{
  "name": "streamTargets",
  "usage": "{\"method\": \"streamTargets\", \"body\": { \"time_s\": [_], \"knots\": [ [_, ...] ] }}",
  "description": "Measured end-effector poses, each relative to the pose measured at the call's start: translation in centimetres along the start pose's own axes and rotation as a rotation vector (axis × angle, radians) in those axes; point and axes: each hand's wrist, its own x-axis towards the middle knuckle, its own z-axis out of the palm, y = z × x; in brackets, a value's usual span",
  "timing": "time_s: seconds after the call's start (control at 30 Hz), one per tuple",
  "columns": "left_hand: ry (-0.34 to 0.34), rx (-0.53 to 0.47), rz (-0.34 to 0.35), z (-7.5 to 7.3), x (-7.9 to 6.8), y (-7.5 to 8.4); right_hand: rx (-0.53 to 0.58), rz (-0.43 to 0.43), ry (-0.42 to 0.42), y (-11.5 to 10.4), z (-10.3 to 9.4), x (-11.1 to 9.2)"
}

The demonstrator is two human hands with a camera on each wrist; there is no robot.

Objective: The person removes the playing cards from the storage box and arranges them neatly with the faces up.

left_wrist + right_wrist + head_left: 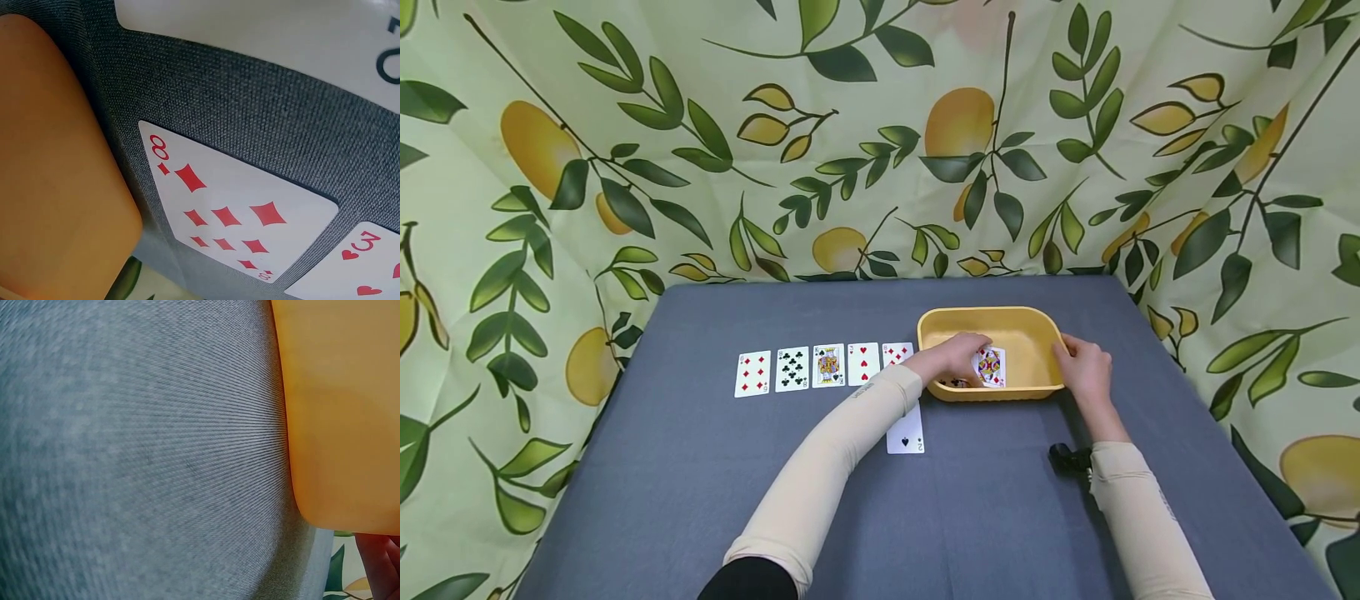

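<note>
— What has your left hand (958, 357) got?

— It reaches over the near rim into the yellow tub (1037, 321), and your fingers are curled onto a face card (990, 366) showing red diamonds. The card stands tilted against the tub's inner front wall. Dark shapes lie on the tub floor under your wrist; I cannot tell what they are.

— And your right hand (1086, 371)?

— It rests against the tub's right end, fingers bent around the outer wall and rim, steadying it.

— What lies around the tub?

— To its left, on the grey tablecloth (700, 500), a row of five face-up cards: a red diamond card (752, 372), a club card (792, 368), a king (828, 365), the three of hearts (862, 363) and the eight of diamonds (897, 354), which sits just beside the tub's corner. A two of spades (906, 433) lies alone nearer you, partly under your left forearm. A small black object (1067, 458) sits by your right wrist.
</note>
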Motion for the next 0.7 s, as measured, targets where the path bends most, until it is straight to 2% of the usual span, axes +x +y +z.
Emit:
{"method": "streamTargets", "body": {
  "time_s": [0.37,0.5,0.7],
  "knots": [
    [0.018,-0.057,-0.003,0.1,-0.1,-0.1,0.008,0.010,-0.016,-0.1,0.2,0.0],
    [0.035,-0.054,0.021,-0.4,-0.4,-0.1,0.010,0.013,-0.019,0.0,0.1,0.1],
    [0.102,-0.043,0.031,-1.7,-1.8,-0.5,-0.002,-0.002,-0.023,0.0,0.1,0.1]
  ]
}}
